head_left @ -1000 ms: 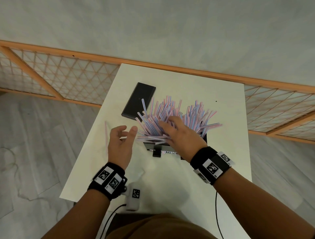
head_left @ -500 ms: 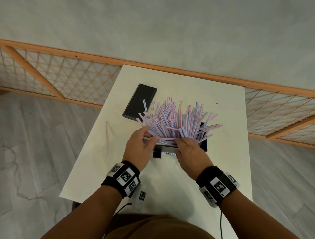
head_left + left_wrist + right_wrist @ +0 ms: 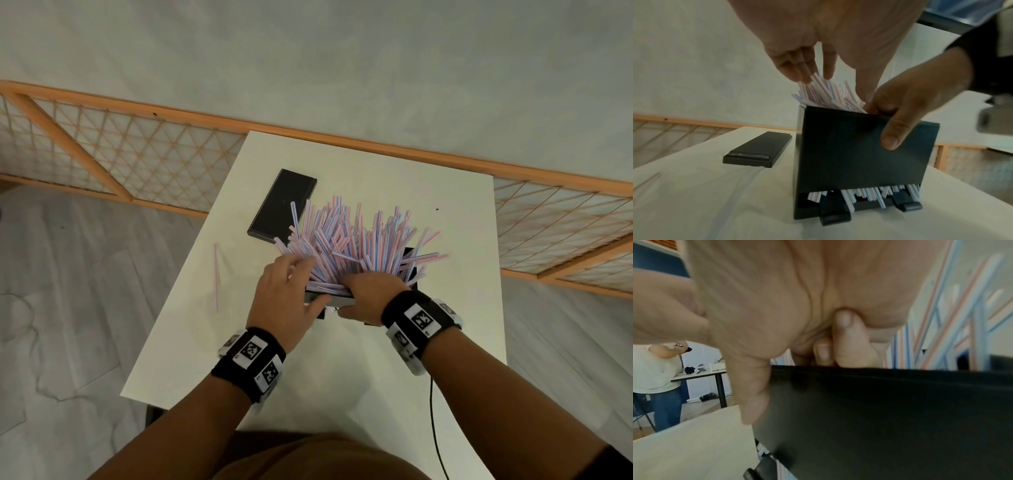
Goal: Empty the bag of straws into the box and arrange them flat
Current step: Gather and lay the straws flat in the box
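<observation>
Many pink-and-blue striped straws stand fanned out of a tall black box on the white table. Some straw ends poke out of the slot at the box's foot. My left hand is at the left side of the bundle, and its straight fingers touch the straw tops. My right hand grips the box's near top edge. Its thumb lies on the front wall while its fingers curl over the rim among the straws.
The box's black lid lies flat on the table to the far left of the box. One stray straw lies near the table's left edge. A wooden lattice fence runs behind the table. A cable hangs at the front right.
My left hand moved in from the left until it touched the straws. My right hand came off the top of the bundle and took hold of the box's near rim.
</observation>
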The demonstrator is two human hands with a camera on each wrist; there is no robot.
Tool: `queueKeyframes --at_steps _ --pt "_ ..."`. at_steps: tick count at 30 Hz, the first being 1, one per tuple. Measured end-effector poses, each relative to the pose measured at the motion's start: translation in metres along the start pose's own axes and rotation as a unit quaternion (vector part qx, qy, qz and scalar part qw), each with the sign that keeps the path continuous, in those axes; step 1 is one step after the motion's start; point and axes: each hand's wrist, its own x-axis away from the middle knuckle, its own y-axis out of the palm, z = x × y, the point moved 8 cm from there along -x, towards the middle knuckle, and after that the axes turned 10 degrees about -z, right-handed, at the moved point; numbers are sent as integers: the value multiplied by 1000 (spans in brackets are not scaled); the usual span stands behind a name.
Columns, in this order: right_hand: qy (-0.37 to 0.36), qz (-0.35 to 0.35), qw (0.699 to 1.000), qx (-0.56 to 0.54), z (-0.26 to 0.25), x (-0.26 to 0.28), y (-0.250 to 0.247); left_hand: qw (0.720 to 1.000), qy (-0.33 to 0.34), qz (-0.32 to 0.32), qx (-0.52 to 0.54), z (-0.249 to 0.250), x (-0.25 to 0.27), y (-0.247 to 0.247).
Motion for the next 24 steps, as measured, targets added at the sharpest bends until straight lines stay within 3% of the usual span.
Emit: queueKeyframes --at_steps 5,8,14,22,24 --pt "1 -129 991 -15 -5 -20 3 979 158 -12 -125 27 7 21" --pt "27 -167 985 -14 0 -25 10 972 172 -47 -154 20 4 34" --pt "10 -67 998 19 1 -26 4 974 175 -67 -126 5 -5 38" --pt "6 60 998 19 0 3 -10 981 114 41 -153 5 2 13" --pt "8 70 997 -5 -1 10 -11 983 108 43 -145 2 1 15"
